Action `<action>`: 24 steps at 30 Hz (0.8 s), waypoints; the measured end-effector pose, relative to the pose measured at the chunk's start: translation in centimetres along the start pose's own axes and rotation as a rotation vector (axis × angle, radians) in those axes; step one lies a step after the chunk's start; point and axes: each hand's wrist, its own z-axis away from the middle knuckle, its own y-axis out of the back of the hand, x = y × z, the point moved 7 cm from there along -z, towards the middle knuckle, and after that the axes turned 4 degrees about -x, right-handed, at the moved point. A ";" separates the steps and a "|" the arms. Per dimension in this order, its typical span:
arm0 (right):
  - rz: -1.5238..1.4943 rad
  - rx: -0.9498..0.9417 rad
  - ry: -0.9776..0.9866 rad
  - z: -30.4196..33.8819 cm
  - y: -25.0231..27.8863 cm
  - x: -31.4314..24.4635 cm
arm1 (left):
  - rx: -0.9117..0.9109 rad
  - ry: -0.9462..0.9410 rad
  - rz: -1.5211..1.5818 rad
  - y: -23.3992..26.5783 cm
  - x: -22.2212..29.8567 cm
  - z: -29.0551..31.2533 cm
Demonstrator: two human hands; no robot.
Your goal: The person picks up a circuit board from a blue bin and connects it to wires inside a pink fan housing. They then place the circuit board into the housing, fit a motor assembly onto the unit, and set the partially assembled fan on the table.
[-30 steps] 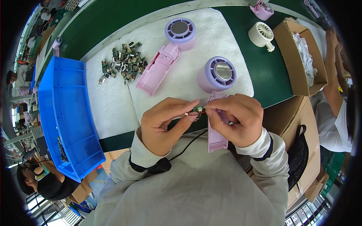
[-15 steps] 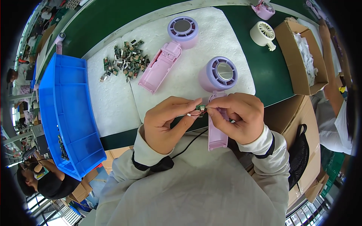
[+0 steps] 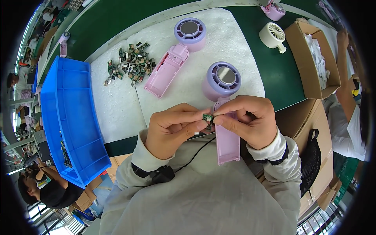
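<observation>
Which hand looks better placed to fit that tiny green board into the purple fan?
Probably the right hand: it pinches the small green board directly over the purple fan's handle, while the left hand sits beside it.

Fingers of the left hand [image 3: 176, 128] and right hand [image 3: 246, 120] hide most of a small green circuit board [image 3: 207, 118]; its details are too small to tell.

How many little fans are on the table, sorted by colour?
Purple-headed handheld fans with pink handles: 2, one at the back and one under the hands
Cream-white round handheld fan: 1
Pink fan at the far edge, only partly in view: 1
Total: 4
</observation>
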 end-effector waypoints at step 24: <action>0.033 -0.003 0.076 -0.1 -0.5 -0.5 | 0.124 0.094 -0.009 0.0 -0.7 0.2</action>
